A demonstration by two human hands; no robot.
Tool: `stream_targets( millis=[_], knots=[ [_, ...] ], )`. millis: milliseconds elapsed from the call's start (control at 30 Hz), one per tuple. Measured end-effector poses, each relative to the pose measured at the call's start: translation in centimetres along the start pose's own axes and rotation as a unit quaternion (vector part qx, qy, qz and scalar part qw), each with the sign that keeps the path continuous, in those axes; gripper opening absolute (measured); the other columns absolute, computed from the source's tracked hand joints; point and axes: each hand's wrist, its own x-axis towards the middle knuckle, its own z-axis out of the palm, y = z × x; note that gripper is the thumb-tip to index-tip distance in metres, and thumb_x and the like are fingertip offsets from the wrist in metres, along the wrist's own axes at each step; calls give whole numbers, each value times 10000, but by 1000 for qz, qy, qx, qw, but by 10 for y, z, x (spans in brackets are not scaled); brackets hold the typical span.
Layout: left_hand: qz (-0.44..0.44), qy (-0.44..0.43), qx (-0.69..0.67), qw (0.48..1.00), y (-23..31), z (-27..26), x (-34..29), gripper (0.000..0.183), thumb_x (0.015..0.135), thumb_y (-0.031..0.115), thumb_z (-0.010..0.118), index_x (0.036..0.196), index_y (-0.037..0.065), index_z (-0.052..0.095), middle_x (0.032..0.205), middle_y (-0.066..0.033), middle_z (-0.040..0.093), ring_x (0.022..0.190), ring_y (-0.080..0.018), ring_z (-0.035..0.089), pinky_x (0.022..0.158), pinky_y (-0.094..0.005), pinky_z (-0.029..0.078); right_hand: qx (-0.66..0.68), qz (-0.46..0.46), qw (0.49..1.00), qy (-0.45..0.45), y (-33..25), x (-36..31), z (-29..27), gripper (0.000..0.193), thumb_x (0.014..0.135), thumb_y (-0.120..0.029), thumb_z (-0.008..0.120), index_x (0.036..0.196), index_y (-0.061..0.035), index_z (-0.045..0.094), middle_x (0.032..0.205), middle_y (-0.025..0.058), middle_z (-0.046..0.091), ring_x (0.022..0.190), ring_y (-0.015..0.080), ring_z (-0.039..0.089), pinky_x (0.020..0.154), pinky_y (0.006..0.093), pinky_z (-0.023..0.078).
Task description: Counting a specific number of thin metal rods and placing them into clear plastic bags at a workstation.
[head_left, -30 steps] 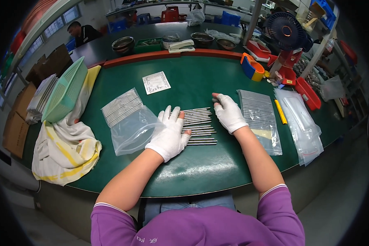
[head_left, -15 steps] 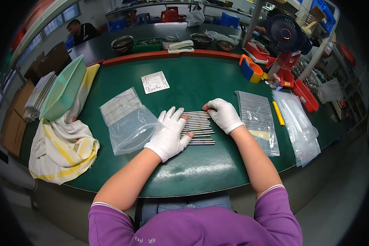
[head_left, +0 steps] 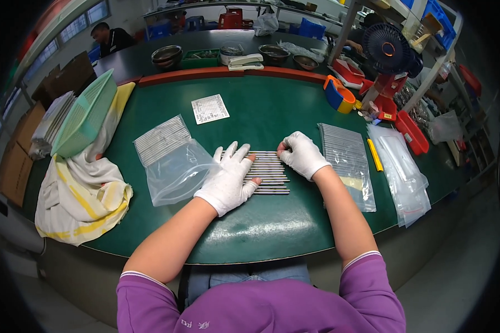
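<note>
Several thin metal rods (head_left: 270, 171) lie side by side on the green tabletop, their right ends uneven. My left hand (head_left: 226, 178), in a white glove with bare fingertips showing, rests flat across their left part with its fingers spread. At the far right ends of the rods is my right hand (head_left: 302, 157), also gloved, its fingers curled and thumb and forefinger pinched together. What the pinch holds, if anything, is hidden. Beside my left hand lies a clear zip bag (head_left: 175, 169) partly filled with rods. Another bag of rods (head_left: 347, 158) lies right of my right hand.
A printed paper card (head_left: 210, 109) lies farther back. Left are a cloth (head_left: 86, 194) and a green basket (head_left: 86, 122). To the right are a yellow cutter (head_left: 375, 155), empty plastic bags (head_left: 400, 172), a tape dispenser (head_left: 339, 95) and a fan (head_left: 387, 47). A person sits far left.
My right hand has shifted very slightly at the rod ends, its fingers still pinched. The left hand stays flat on the rods. The whole view has moved a little.
</note>
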Motion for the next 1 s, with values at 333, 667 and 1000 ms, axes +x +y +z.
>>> stream_targets(
  millis=[333, 667, 1000],
  knots=[
    [-16, 7, 10, 1000, -2, 2, 0, 568, 834, 331, 544, 1226, -71, 461, 1332, -241, 389, 1261, -413, 326, 1066, -487, 232, 419, -125, 855, 278, 15, 2, -31, 102, 938, -132, 484, 923, -50, 426, 872, 108, 623, 644, 90, 538, 582, 217, 457],
    [6, -5, 17, 1000, 4, 4, -3, 614, 830, 358, 547, 1252, -73, 429, 1331, -241, 379, 1280, -408, 304, 1071, -522, 195, 177, -68, 959, 212, 20, 10, 5, 188, 823, -41, 618, 1009, -30, 595, 867, 83, 657, 773, 129, 630, 706, 244, 496],
    [-69, 123, -109, 984, 3, 11, -2, 633, 802, 331, 604, 1243, -84, 418, 1323, -276, 356, 1239, -424, 324, 1058, -459, 257, -80, -59, 990, 105, 8, 1, 7, 187, 811, -110, 576, 975, -107, 665, 937, 106, 624, 896, 287, 601, 792, 366, 486]
  ],
)
